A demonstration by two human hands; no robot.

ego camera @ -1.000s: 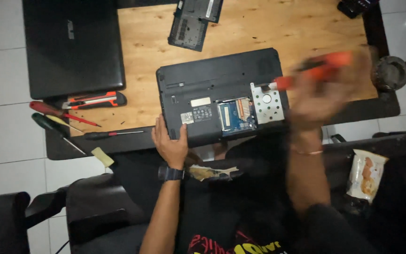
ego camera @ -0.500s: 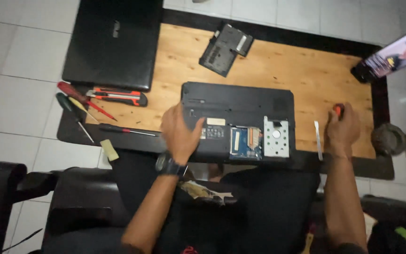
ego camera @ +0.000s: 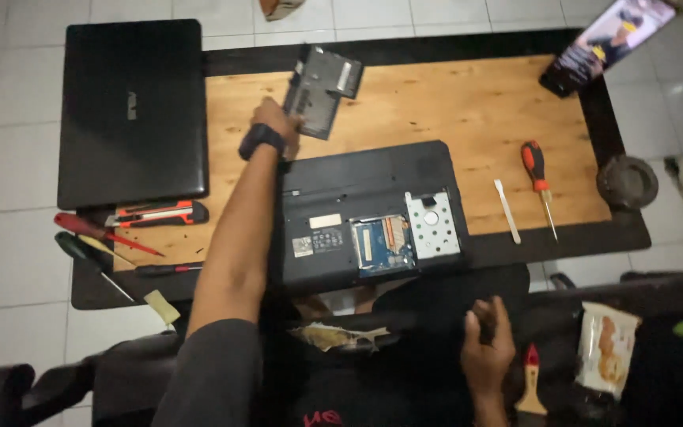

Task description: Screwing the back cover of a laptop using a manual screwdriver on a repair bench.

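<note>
Two hands are at work, well apart from each other. The left hand [ego camera: 277, 126] reaches across the table toward its far edge and is closed on the lower corner of a grey cover panel [ego camera: 323, 79], which sits tilted just above the wooden top, beyond the far left corner of the open laptop [ego camera: 369, 213]. A dark watch [ego camera: 261, 141] wraps that wrist. The laptop lies bottom-up near the middle of the near edge, its compartment showing a blue circuit board [ego camera: 383, 243] and a perforated silver drive bracket [ego camera: 432, 224] side by side. The right hand [ego camera: 488, 348] rests off the table, below its near edge, fingers loosely curled and holding nothing that can be seen, just beside a small brush with a red tip [ego camera: 531, 379]. Toward the right edge lie a white pry stick [ego camera: 507, 209] and a red-handled screwdriver [ego camera: 539, 182], side by side and apart from both hands. At the left edge sits a closed black laptop [ego camera: 132, 111], with a red utility knife [ego camera: 156, 213] and more screwdrivers [ego camera: 92, 237] near the near-left corner.
</note>
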